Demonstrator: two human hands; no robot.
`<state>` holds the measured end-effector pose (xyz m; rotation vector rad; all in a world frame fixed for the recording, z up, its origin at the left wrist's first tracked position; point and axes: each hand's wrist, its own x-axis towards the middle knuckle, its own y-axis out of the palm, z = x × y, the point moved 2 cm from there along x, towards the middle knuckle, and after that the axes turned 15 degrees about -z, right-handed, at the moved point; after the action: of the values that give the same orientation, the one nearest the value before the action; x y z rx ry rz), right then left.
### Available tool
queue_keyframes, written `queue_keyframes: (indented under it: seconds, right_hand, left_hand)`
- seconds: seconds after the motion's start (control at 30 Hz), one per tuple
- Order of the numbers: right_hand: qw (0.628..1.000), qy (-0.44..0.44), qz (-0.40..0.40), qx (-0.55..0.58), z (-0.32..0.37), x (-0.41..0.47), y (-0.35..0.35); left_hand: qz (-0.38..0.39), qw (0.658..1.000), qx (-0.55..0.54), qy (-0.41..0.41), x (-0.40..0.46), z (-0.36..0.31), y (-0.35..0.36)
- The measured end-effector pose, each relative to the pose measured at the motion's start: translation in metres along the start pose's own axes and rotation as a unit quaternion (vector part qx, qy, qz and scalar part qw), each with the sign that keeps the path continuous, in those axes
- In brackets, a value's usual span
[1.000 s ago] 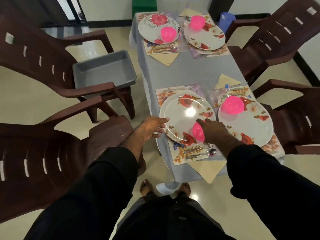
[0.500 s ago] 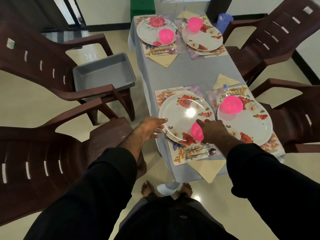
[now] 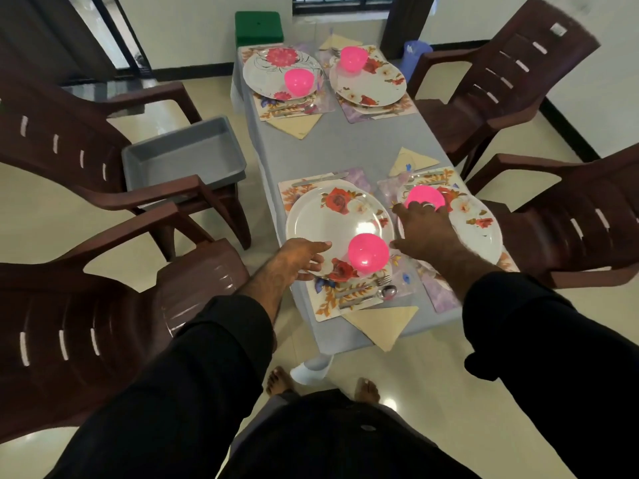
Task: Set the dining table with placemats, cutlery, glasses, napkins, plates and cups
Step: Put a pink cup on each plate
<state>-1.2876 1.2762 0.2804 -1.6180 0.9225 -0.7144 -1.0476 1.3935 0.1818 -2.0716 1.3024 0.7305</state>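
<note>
A round, glossy white plate (image 3: 332,223) with red flowers lies on a floral placemat (image 3: 323,307) at the near left of the grey worktop (image 3: 311,150). The left hand (image 3: 300,259) rests on its near rim, fingers loosely spread. A smooth pink cup (image 3: 368,253) stands on that plate. The right hand (image 3: 423,233), fingers splayed wide, reaches over the right plate (image 3: 480,233), fingertips at a second pink cup (image 3: 424,198).

Both arms, in dark sleeves pushed up the forearms, reach forward over the near end of the bench. The left hand (image 3: 300,255) lies palm down, fingers extended and relaxed, toward the near left edge. The right hand (image 3: 424,233) stretches farther, toward the right edge, fingers spread, a ring on one finger.
</note>
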Motion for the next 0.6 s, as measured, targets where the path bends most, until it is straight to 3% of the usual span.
queue_keyframes:
  seconds: [0.17, 0.33, 0.6]
  right_hand:
    - [0.998, 0.011, -0.058, 0.017, -0.050, -0.017, -0.009]
    - [0.976, 0.054, -0.136, 0.162, -0.094, -0.061, 0.008]
    - [0.975, 0.035, -0.034, 0.218, -0.109, -0.131, 0.081]
  left_hand:
    - [-0.018, 1.000, 0.003, 0.025, -0.032, -0.012, 0.044]
    - [-0.064, 0.998, -0.001, 0.013, -0.067, 0.013, 0.093]
    - [-0.110, 0.992, 0.050, -0.028, -0.100, 0.074, 0.142]
